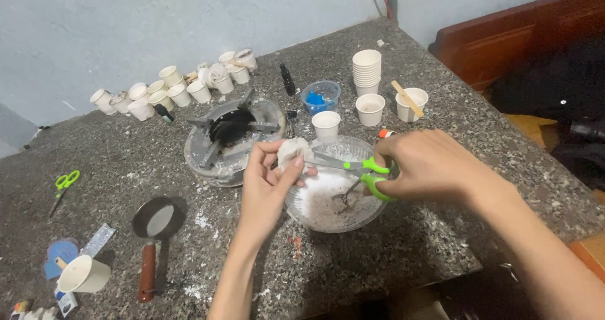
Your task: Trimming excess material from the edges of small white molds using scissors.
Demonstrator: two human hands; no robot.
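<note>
My left hand (268,181) pinches a crumpled white lump (293,151) and holds it over a clear glass bowl (372,216). My right hand (422,165) grips green-handled scissors (359,167), their blades pointing left and meeting the white lump. Inside the bowl lies white powder with greyish bits, and a small metal utensil (348,196) rests in it. Both hands hover above the bowl near the middle of the speckled stone table (113,162).
A round metal burner stand (230,137) sits left of the bowl. Several white paper cups (170,90) cluster at the back left, with a cup stack (367,68), single cups and a blue-filled container (320,96) behind the bowl. A small pan (157,222), another pair of green scissors (63,184) and a tipped cup (85,274) lie at left.
</note>
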